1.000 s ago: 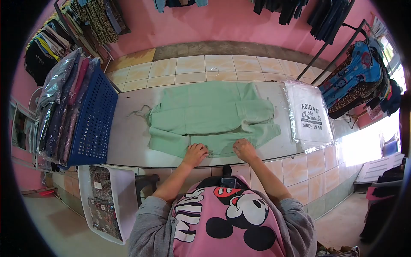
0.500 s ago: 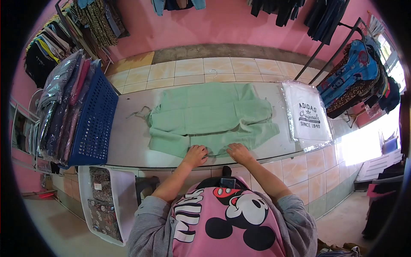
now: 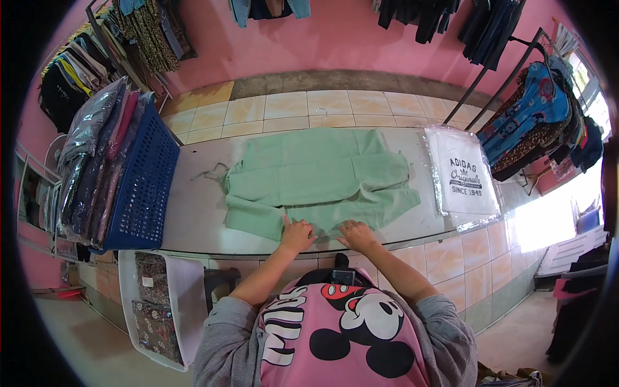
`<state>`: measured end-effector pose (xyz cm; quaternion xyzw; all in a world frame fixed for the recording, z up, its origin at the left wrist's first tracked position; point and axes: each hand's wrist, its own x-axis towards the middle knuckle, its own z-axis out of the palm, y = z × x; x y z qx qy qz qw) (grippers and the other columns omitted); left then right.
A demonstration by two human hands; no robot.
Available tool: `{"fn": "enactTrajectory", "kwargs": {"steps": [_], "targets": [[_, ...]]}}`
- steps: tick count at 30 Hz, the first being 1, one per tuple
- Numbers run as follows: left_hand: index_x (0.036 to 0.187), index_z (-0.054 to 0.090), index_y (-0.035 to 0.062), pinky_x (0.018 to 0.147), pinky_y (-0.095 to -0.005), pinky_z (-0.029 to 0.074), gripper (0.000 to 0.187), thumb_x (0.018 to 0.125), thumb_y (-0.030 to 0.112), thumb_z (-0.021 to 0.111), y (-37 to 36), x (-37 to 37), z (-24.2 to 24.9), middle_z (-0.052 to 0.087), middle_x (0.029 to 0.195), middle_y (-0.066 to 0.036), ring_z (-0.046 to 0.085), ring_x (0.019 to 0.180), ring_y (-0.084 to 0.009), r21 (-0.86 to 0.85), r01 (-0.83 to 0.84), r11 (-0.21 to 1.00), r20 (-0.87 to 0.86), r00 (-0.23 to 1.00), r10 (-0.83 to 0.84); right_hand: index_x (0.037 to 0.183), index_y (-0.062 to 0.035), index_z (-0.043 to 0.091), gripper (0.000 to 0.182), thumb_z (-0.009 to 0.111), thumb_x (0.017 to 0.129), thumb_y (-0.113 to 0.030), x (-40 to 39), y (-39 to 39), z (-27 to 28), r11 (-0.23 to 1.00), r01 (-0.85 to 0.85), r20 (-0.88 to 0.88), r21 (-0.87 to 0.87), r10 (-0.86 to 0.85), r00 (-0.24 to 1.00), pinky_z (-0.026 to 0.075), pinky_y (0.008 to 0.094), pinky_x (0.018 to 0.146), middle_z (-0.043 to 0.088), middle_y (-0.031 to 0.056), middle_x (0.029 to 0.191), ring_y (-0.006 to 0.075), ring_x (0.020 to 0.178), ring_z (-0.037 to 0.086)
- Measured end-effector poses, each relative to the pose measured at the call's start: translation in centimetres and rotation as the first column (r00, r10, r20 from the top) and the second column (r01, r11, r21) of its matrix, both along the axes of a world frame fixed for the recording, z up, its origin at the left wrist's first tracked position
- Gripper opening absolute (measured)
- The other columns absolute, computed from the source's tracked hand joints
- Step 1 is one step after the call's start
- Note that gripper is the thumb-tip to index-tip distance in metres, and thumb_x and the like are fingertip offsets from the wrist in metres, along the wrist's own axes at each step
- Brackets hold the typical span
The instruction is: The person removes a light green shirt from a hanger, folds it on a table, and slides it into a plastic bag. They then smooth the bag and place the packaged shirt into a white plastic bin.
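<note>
A pale green garment lies spread over the white table, its lower part folded in a long strip toward me. Thin ties stick out from its left end. At the garment's near edge, my left hand has its fingers curled on the cloth, thumb pointing up along the fabric. My right hand is a short way to the right, fingers bent over the same edge. Both hands appear to grip the cloth, though the fingertips are partly hidden.
A blue basket of bagged clothes stands on the table's left end. On the right lies a bagged white Adidas garment. A white bin with packed clothes sits below left. Clothes racks flank the table.
The left thumb has lifted away from its fingers, and the right hand has shifted slightly left and down along the garment's near edge. The view has tipped a little; the garment lies much the same.
</note>
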<state>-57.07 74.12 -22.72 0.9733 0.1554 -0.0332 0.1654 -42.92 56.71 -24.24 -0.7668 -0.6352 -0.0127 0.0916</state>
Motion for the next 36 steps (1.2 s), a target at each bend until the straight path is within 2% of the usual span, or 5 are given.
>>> {"fn": "enactTrajectory", "kwargs": {"steps": [11,17,28,30,36], "targets": [[0.086,0.055,0.0079,0.098,-0.0604,0.017,0.014,0.075,0.017,0.055,0.0,0.2,-2.0,0.058,0.076,-0.007,0.061,0.071,-0.0237,0.275,0.179,0.945,0.208,0.948,-0.240,0.093,-0.0054,0.054,0.041,0.059,0.073,-0.040,-1.1,0.5,3.3,0.985,0.103,-0.063,-0.140,-0.113,0.992,0.046,0.0360,0.067,0.059,0.0112,0.085,0.0268,0.082,0.058],[0.100,0.042,0.0059,0.068,-0.0381,0.048,0.026,0.081,0.017,0.054,-2.7,-1.3,7.2,0.058,0.077,-0.009,0.059,0.064,-0.0265,-0.378,-0.035,0.925,0.414,0.888,0.202,0.103,-0.0080,0.051,0.033,0.056,0.070,-0.010,1.4,1.3,5.4,0.904,0.133,-0.024,0.407,-0.135,0.991,0.044,0.0373,0.067,0.058,0.0150,0.084,0.0325,0.081,0.057],[0.099,0.051,0.0074,0.060,-0.0435,0.044,0.035,0.065,0.006,0.058,-1.2,-0.9,11.0,0.052,0.091,-0.015,0.055,0.072,-0.0345,0.071,0.167,0.983,0.646,0.744,-0.173,0.110,-0.0106,0.052,0.045,0.054,0.065,-0.003,-2.0,-0.4,16.4,0.977,0.085,-0.590,-0.198,-0.188,0.785,0.046,0.0380,0.072,0.058,0.0163,0.089,0.0365,0.081,0.057],[0.097,0.051,0.0031,0.066,-0.0442,0.043,0.034,0.065,0.010,0.060,-2.1,-1.8,11.3,0.058,0.082,-0.018,0.055,0.075,-0.0393,-0.508,0.082,0.858,0.321,0.942,0.099,0.108,-0.0114,0.054,0.045,0.053,0.064,-0.001,-1.5,0.1,14.5,0.916,0.392,-0.362,-0.082,-0.394,0.845,0.045,0.0406,0.071,0.056,0.0142,0.091,0.0342,0.072,0.057],[0.099,0.049,0.0062,0.062,-0.0468,0.043,0.032,0.068,0.009,0.056,-1.0,-1.8,11.7,0.055,0.090,-0.015,0.056,0.069,-0.0391,-0.265,0.035,0.964,0.187,0.982,0.016,0.111,-0.0083,0.050,0.050,0.054,0.062,-0.001,-1.4,-0.4,14.4,0.982,0.112,-0.529,0.153,-0.014,0.848,0.044,0.0425,0.074,0.058,0.0149,0.091,0.0349,0.079,0.055]]}}
